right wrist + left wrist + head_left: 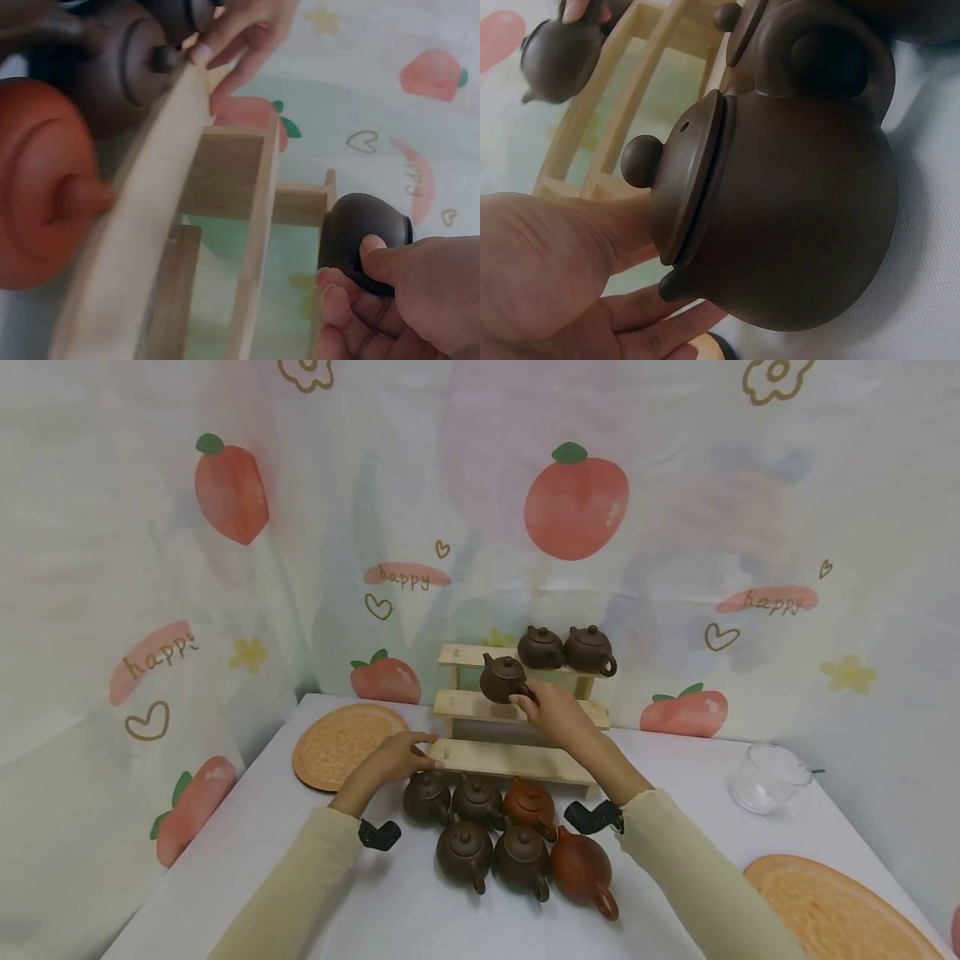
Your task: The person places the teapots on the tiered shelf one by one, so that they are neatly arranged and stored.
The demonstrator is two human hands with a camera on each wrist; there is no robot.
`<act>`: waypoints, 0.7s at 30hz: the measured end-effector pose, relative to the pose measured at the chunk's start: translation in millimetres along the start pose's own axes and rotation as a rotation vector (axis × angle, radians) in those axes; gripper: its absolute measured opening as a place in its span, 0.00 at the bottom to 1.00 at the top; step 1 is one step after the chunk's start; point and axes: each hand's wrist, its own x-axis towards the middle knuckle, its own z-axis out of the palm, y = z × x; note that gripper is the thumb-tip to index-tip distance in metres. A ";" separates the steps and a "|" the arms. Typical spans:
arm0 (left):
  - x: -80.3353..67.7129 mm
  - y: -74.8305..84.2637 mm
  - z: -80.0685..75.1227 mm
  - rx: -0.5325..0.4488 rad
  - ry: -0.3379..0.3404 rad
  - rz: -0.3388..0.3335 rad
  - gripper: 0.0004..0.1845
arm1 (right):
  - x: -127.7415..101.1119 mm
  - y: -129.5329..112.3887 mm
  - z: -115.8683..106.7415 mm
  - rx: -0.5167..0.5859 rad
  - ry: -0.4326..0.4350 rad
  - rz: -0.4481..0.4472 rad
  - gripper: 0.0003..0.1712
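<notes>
My right hand (558, 712) grips a dark brown teapot (501, 679) by its handle and holds it up before the upper boards of a three-step wooden display stand (517, 760). The right wrist view shows my thumb on this teapot (364, 225). With thumb and fingers, my left hand (392, 758) pinches the left end of the stand's lowest board. Just in front of that hand sits another dark teapot (802, 217), large in the left wrist view. Two dark teapots, one left (539, 647) and one right (589, 650), stand on the top board.
Before the stand, several dark teapots (464, 852) and two reddish-brown ones, one behind (529, 803) and one in front (581, 865), crowd together on the white table. Round orange mats lie at left (345, 743) and front right (832, 914). A glass cup (768, 781) stands at right.
</notes>
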 end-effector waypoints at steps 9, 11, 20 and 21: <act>2.2 -2.4 0.3 0.003 0.008 -0.005 0.33 | 39.8 -17.6 -6.4 -0.004 0.016 0.043 0.18; 2.1 -2.4 -0.4 0.002 0.011 -0.012 0.33 | 47.7 -21.8 -5.8 -0.024 0.020 0.057 0.18; 0.0 0.2 -0.6 -0.013 0.014 -0.023 0.33 | 72.5 -26.3 2.1 -0.070 0.037 0.149 0.19; 0.2 0.3 -0.5 -0.013 0.014 -0.023 0.33 | 74.3 -26.0 2.8 -0.069 0.036 0.158 0.19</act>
